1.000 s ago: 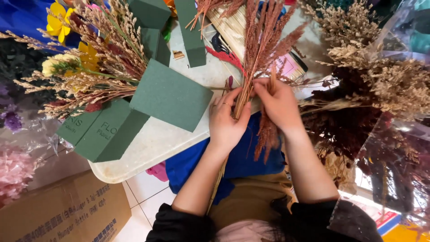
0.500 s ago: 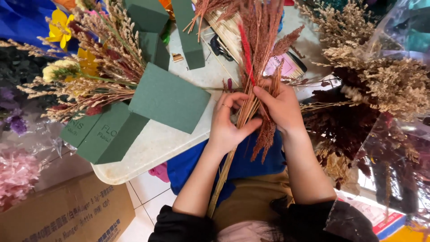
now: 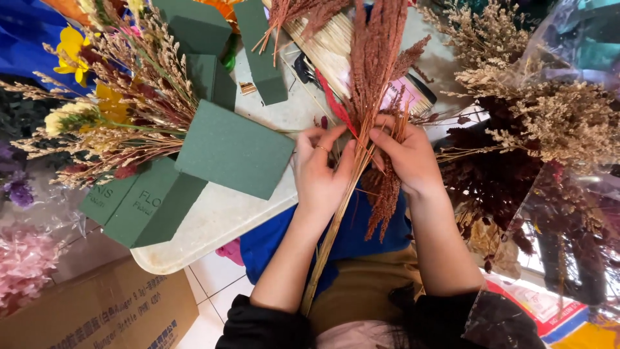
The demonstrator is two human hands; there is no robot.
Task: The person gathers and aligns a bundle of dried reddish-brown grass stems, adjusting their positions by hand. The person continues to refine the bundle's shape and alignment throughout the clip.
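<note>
A bunch of dried reddish-brown grass stems (image 3: pixel 378 58) rises from between both hands, its straw-coloured stalks (image 3: pixel 326 245) running down past my lap. My left hand (image 3: pixel 320 171) wraps the stalks from the left, a ring on one finger. My right hand (image 3: pixel 403 155) pinches the same stalks from the right, just below the plumes. A red strip (image 3: pixel 334 103) lies among the stems above my left hand. A loose reddish plume (image 3: pixel 381 197) hangs below my right hand.
Green floral foam blocks (image 3: pixel 232 155) lie on the white table (image 3: pixel 213 220), with more behind (image 3: pixel 258 48). Dried beige, yellow and pink flowers (image 3: pixel 110 116) fill the left. Beige and dark maroon dried bunches (image 3: pixel 536 123) crowd the right. A cardboard box (image 3: pixel 97 310) sits lower left.
Both hands have shifted their hold on the stalks; the bunch now stands more upright and the stalks reach further down toward my lap.
</note>
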